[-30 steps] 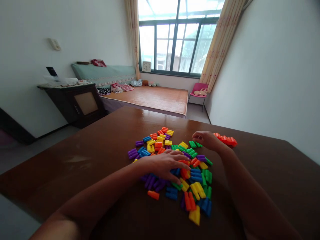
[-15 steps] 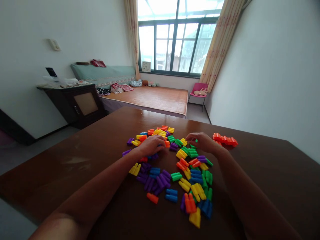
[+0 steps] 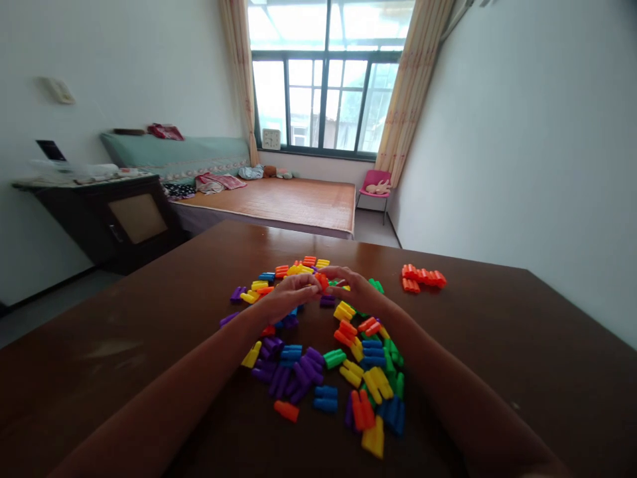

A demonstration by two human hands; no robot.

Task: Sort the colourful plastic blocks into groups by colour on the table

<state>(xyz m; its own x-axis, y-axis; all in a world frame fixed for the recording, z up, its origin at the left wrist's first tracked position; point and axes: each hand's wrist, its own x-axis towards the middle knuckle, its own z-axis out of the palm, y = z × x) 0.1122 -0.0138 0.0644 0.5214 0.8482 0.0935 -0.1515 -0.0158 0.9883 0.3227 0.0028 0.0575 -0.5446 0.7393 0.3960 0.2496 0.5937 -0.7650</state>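
My left hand is closed, its fingertips pinching a small orange plastic building block just above the pile. From the other side my right hand reaches over, its thumb and fingers curled round the same block. Loose blocks of the same tube-like kind lie about both hands. Purple blocks gather below the left hand, yellow blocks and blue blocks below the right. A green block lies between these groups. Part of the pile is hidden behind my hands.
A joined row of orange blocks lies on the brown table, off to the right. Beyond the table's far edge stand a bed, a dark cabinet and a pink chair.
My right hand has moved left to meet the left hand at the orange block, now visible between the fingers. The camera view has turned slightly right.
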